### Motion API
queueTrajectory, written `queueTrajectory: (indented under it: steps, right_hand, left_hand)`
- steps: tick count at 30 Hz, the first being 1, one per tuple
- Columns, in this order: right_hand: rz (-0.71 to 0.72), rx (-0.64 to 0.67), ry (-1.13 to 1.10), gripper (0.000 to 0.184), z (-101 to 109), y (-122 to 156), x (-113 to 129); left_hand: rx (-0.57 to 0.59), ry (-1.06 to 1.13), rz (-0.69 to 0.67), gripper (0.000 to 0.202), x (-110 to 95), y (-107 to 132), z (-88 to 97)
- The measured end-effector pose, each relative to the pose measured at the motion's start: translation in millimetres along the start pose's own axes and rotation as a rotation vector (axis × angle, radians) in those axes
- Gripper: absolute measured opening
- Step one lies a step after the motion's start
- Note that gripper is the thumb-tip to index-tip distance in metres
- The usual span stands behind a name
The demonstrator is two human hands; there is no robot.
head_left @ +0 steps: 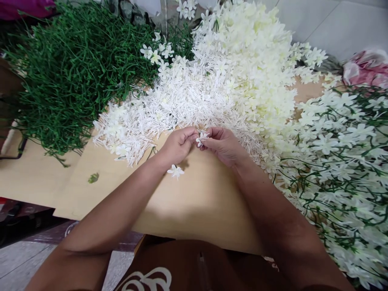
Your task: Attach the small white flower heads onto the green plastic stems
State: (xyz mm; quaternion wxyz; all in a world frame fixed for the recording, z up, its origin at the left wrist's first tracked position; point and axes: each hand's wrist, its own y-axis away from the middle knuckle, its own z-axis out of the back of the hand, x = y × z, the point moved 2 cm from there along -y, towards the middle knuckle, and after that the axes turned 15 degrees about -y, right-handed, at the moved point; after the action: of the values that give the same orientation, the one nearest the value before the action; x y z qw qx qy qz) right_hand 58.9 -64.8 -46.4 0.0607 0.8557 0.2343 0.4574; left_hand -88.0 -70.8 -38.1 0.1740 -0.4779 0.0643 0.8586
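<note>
Near the middle of the board, my two hands meet at the fingertips. My right hand (224, 145) is closed in a pinch on a small white artificial flower (200, 140). My left hand (180, 145) is closed right beside it, its fingertips pinched on a thin green stem that is mostly hidden. Just below my left hand shows another white flower (175, 171); whether it joins the held stem I cannot tell. A bit of green stem (153, 150) sticks out behind my left wrist.
Green plastic stems (81, 68) are heaped at the left. White stamen pieces (188, 99) lie ahead of my hands, with pale yellow-white petals (257, 68) behind. Flowers on stems (342, 161) pile up at the right. A small greenish scrap (93, 178) lies on the tan board (188, 206).
</note>
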Motion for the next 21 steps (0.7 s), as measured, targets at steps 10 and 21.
queueTrajectory:
  steps: [10,21]
  right_hand:
    - [0.078,-0.016,0.091,0.031,2,-3,-5]
    - [0.073,0.044,-0.008,0.030,4,-1,2]
  left_hand:
    - [-0.026,-0.136,0.053,0.023,6,0,-2.6]
    - [0.138,-0.126,0.022,0.035,-3,5,12.2]
